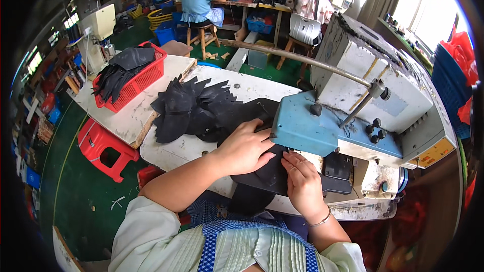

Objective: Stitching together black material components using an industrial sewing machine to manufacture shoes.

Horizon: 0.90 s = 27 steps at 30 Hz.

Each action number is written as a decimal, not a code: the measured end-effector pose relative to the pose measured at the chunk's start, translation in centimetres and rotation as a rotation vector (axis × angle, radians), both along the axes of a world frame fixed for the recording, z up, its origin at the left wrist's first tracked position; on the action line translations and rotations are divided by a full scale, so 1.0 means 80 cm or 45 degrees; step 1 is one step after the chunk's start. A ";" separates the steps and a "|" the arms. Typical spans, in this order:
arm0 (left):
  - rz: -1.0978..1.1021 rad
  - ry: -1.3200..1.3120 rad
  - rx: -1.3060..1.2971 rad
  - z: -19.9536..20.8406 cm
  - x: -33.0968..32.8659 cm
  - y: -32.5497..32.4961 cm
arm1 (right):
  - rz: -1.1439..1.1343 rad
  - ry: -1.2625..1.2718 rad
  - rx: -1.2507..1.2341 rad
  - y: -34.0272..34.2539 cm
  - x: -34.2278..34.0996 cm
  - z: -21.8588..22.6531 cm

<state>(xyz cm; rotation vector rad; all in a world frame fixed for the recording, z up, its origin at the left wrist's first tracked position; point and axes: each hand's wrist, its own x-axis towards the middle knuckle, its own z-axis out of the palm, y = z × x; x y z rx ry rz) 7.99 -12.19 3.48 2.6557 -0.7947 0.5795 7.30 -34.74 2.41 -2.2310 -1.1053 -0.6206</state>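
Observation:
A black sheet-like piece (263, 175), perhaps leather or fabric, lies under the head of a blue-and-white machine (305, 123) that looks like a sewing or edge-working machine. Across its left part rests my left hand (247, 143), fingers stretched and thumb apart, the fingertips close to the blue head. My right hand (304, 179) has its fingers bent together at the near right edge of the same piece, in front of the head. The working point under the head is hidden. Left of my hands, a fanned heap of black cut pieces (189, 106) spreads over the white worktop (169, 151).
At the left a red basket (132, 88) with more black pieces stands on a side table (108, 118). Below it is a red stool (103, 148). A metal rod (302, 63) crosses above the worktop. Two people sit at a far bench. Blue baskets (454, 90) stand at the right.

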 end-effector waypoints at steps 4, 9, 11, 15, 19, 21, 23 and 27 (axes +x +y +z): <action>0.093 -0.061 0.088 0.001 0.000 -0.005 | 0.000 0.012 -0.018 -0.001 0.001 -0.002; 0.199 -0.095 0.076 0.000 0.003 -0.014 | 0.009 0.023 -0.026 0.001 0.005 -0.002; 0.234 -0.109 0.065 -0.001 0.005 -0.017 | 0.006 0.021 0.003 0.002 0.006 -0.001; 0.303 -0.148 0.097 -0.008 0.014 -0.019 | 0.006 0.022 0.005 0.000 0.005 -0.001; 0.374 -0.173 0.182 -0.012 0.020 -0.022 | 0.011 0.020 -0.006 -0.002 0.003 -0.001; 0.404 -0.222 0.214 -0.016 0.023 -0.023 | 0.006 0.009 -0.004 -0.002 0.002 -0.002; 0.434 -0.273 0.244 -0.017 0.027 -0.024 | 0.022 -0.004 -0.052 -0.003 0.004 -0.007; 0.525 -0.257 0.293 -0.025 0.039 -0.025 | 0.015 -0.048 -0.088 -0.002 0.004 -0.008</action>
